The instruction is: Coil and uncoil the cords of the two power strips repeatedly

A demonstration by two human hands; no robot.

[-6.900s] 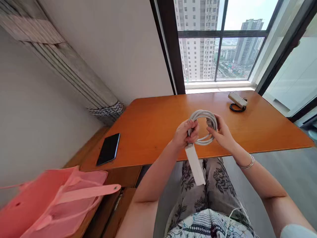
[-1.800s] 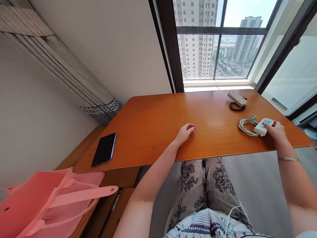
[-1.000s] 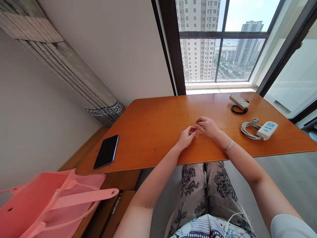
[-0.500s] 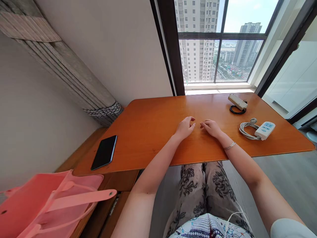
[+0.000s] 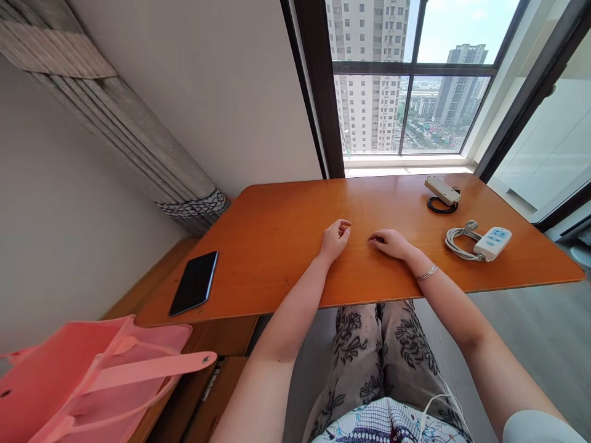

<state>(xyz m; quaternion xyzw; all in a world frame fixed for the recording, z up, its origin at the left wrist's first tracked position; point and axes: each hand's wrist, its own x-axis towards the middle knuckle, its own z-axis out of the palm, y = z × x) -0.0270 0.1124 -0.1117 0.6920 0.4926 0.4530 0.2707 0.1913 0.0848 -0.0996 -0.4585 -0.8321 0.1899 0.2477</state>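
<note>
My left hand (image 5: 335,240) rests near the middle of the orange-brown wooden table (image 5: 268,246). Its fingers are loosely curled in, and no object shows in them. Across a short gap to the right, my right hand (image 5: 388,242) lies palm down on the same tabletop, fingers together and bent inward; their undersides are partly hidden, with a dark patch like shadow beneath. A thin bracelet (image 5: 427,273) circles my right wrist. Closest to that hand among the loose items is a white power strip (image 5: 493,243) with its grey cord coiled beside it.
A black tablet or large phone (image 5: 194,282) lies at the table's left end. Farther back on the right sits a beige power strip (image 5: 442,191) with a coiled black cord. An open pink bag (image 5: 106,375) stands at lower left. Behind the table is a window (image 5: 409,111).
My left hand has drawn to the left and its fingers have curled in. My right hand has shifted slightly left and lower, its fingers more bent. The gap between them is wider.
</note>
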